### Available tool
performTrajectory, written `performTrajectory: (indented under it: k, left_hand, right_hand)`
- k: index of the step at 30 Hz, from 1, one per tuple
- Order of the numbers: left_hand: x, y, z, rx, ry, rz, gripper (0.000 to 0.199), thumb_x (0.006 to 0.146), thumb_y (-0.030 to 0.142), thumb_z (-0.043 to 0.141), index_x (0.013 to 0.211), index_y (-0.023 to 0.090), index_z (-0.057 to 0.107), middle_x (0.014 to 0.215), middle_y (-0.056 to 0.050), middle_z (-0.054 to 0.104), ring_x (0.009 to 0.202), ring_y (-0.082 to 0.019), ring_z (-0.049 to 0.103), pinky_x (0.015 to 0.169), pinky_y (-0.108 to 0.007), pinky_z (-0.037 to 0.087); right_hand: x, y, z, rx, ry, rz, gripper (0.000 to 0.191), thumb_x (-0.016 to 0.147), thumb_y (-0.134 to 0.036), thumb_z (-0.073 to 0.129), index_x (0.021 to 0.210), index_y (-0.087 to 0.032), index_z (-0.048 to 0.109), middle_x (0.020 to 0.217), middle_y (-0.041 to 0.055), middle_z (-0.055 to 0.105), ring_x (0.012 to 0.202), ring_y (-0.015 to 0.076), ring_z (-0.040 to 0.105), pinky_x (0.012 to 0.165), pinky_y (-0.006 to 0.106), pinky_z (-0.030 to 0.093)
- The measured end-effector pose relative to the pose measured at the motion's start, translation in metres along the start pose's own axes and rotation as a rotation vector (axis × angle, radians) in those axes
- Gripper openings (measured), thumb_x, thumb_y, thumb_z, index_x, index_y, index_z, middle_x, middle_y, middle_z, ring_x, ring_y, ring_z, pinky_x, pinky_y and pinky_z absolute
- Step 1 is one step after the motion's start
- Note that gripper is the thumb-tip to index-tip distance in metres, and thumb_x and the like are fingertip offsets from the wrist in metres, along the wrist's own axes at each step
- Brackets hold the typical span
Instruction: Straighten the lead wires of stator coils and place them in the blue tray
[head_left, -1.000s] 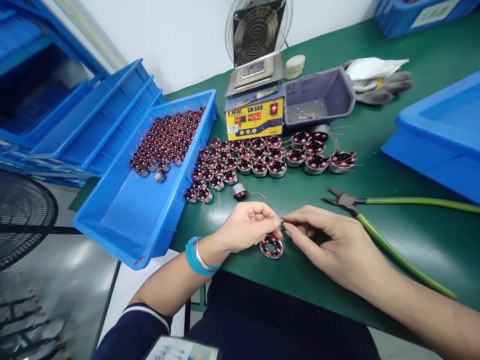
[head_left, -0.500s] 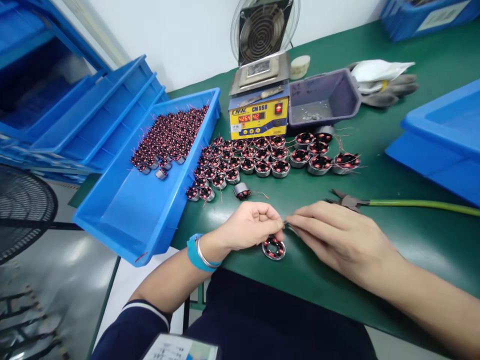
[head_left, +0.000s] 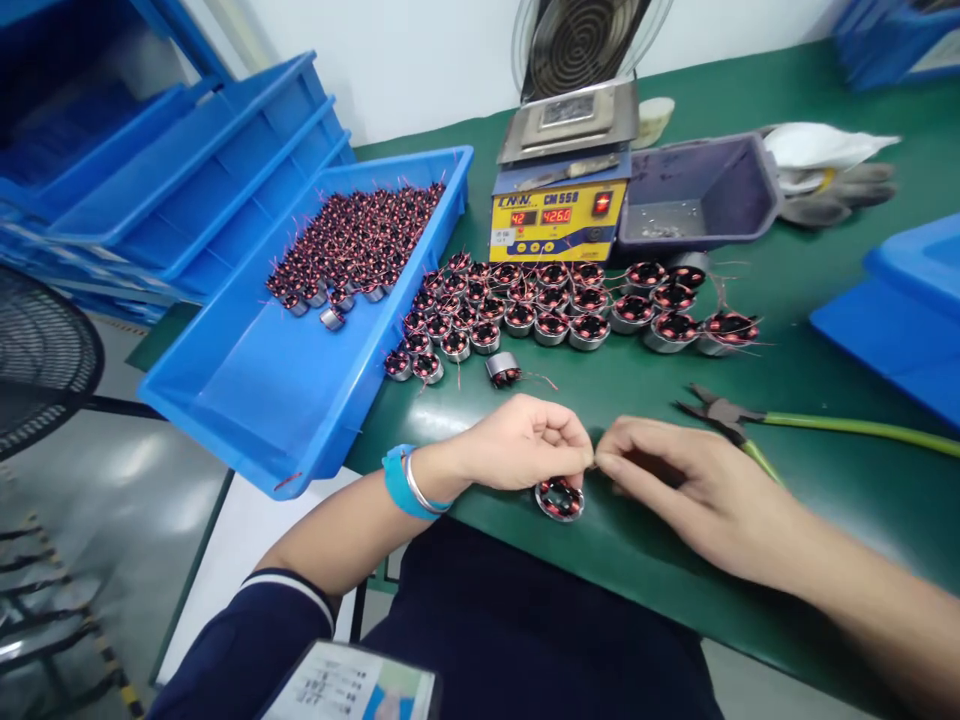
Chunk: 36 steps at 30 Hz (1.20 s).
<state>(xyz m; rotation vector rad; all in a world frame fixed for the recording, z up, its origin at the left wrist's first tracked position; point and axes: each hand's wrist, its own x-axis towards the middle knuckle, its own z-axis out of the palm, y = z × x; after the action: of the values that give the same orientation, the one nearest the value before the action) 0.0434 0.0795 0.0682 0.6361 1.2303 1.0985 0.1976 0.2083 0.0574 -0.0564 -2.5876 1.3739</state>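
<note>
My left hand is closed, thumb and forefinger pinched together just above a motor stator with copper windings in a silver ring, lying near the table's front edge. My right hand meets it tip to tip, also in a pinch. A thin wire seems to run between the fingertips, mostly hidden by them. Part of the stator's upper rim is covered by my left fingers. Green-handled cutters lie with jaws apart behind my right hand. One more stator rests on its side beyond my left hand.
Rows of stators stand before a yellow-and-blue solder pot. On the left, a blue bin holds a heap of small stators. A purple tray, gloves and blue bins are to the right.
The camera view has shifted slightly. My right fingers have gone from lying nearly straight to a more curled pinch at my left fingertips. The stator stays under my left hand.
</note>
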Motion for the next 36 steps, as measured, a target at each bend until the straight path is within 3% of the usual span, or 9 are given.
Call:
performTrajectory:
  k: [2, 4, 11, 16, 20, 26, 28, 34, 36]
  left_hand:
    - [0.000, -0.002, -0.001, -0.002, -0.033, 0.018, 0.017, 0.066, 0.008, 0.077, 0.065, 0.013, 0.061, 0.054, 0.003, 0.064, 0.047, -0.006, 0.054, 0.051, -0.018, 0.044]
    - [0.000, -0.004, -0.002, -0.006, -0.044, 0.020, 0.016, 0.067, 0.007, 0.076, 0.066, 0.013, 0.061, 0.054, 0.003, 0.064, 0.048, -0.006, 0.055, 0.051, -0.018, 0.044]
    - [0.001, -0.004, -0.002, 0.004, -0.036, -0.008, 0.014, 0.069, 0.001, 0.068, 0.065, 0.013, 0.060, 0.053, 0.003, 0.063, 0.048, -0.006, 0.055, 0.053, -0.018, 0.045]
    - [0.000, -0.001, 0.000, 0.043, -0.011, -0.006, 0.014, 0.072, 0.003, 0.066, 0.063, 0.013, 0.059, 0.052, 0.004, 0.062, 0.048, -0.006, 0.055, 0.053, -0.018, 0.045]
    - [0.000, 0.000, 0.001, 0.053, -0.017, -0.033, 0.015, 0.071, 0.002, 0.065, 0.064, 0.013, 0.060, 0.052, 0.004, 0.062, 0.048, -0.006, 0.056, 0.051, -0.017, 0.044]
    - [-0.002, -0.001, 0.000, 0.027, -0.039, -0.020, 0.017, 0.067, -0.001, 0.070, 0.064, 0.013, 0.061, 0.053, 0.004, 0.064, 0.047, -0.006, 0.056, 0.049, -0.016, 0.041]
    - [-0.003, -0.001, 0.000, 0.020, -0.031, -0.018, 0.017, 0.067, -0.001, 0.070, 0.064, 0.013, 0.061, 0.053, 0.003, 0.064, 0.047, -0.006, 0.056, 0.048, -0.016, 0.041]
    - [-0.003, 0.000, 0.001, 0.038, 0.001, -0.013, 0.016, 0.071, 0.000, 0.063, 0.063, 0.013, 0.060, 0.052, 0.004, 0.062, 0.048, -0.006, 0.054, 0.050, -0.017, 0.041]
    - [-0.003, -0.001, 0.001, 0.041, -0.006, -0.004, 0.015, 0.071, 0.002, 0.064, 0.063, 0.013, 0.060, 0.052, 0.003, 0.062, 0.048, -0.006, 0.054, 0.051, -0.018, 0.042]
  right_hand:
    - [0.001, -0.004, 0.002, 0.327, -0.166, 0.314, 0.057, 0.099, -0.067, 0.043, 0.067, -0.020, 0.052, 0.055, 0.0012, 0.056, 0.046, 0.0114, 0.050, 0.044, 0.025, 0.041]
    - [0.000, -0.006, 0.002, 0.406, -0.230, 0.396, 0.059, 0.094, -0.072, 0.046, 0.067, -0.020, 0.053, 0.054, 0.0015, 0.055, 0.046, 0.0122, 0.050, 0.044, 0.025, 0.042]
    - [-0.011, -0.001, -0.001, -0.566, 0.187, -0.450, 0.012, 0.099, -0.013, 0.053, 0.102, -0.018, 0.064, 0.086, 0.0078, 0.072, 0.073, 0.0187, 0.067, 0.064, 0.030, 0.049]
    - [-0.012, -0.001, -0.006, -0.648, 0.154, -0.575, 0.021, 0.101, -0.009, 0.043, 0.108, -0.016, 0.061, 0.089, 0.0096, 0.073, 0.074, 0.0200, 0.067, 0.067, 0.031, 0.051]
    - [-0.008, 0.002, -0.001, -0.376, 0.129, -0.393, 0.021, 0.105, -0.022, 0.047, 0.092, -0.019, 0.063, 0.078, 0.0042, 0.070, 0.065, 0.0134, 0.066, 0.059, 0.023, 0.050]
    - [-0.005, -0.005, 0.011, 0.370, -0.117, 0.328, 0.055, 0.100, -0.065, 0.044, 0.067, -0.021, 0.051, 0.050, -0.0001, 0.056, 0.041, 0.0115, 0.051, 0.043, 0.024, 0.042]
    - [-0.006, -0.007, 0.010, 0.414, -0.167, 0.418, 0.060, 0.097, -0.071, 0.042, 0.066, -0.021, 0.050, 0.051, 0.0011, 0.057, 0.040, 0.0123, 0.051, 0.042, 0.026, 0.042]
    - [-0.016, 0.002, 0.000, -0.472, 0.184, -0.316, 0.015, 0.102, -0.029, 0.054, 0.097, -0.021, 0.066, 0.082, 0.0069, 0.073, 0.069, 0.0181, 0.068, 0.061, 0.030, 0.050]
    - [-0.017, 0.003, -0.001, -0.643, 0.215, -0.501, 0.016, 0.101, -0.013, 0.049, 0.103, -0.019, 0.065, 0.089, 0.0082, 0.074, 0.074, 0.0186, 0.068, 0.062, 0.031, 0.048]
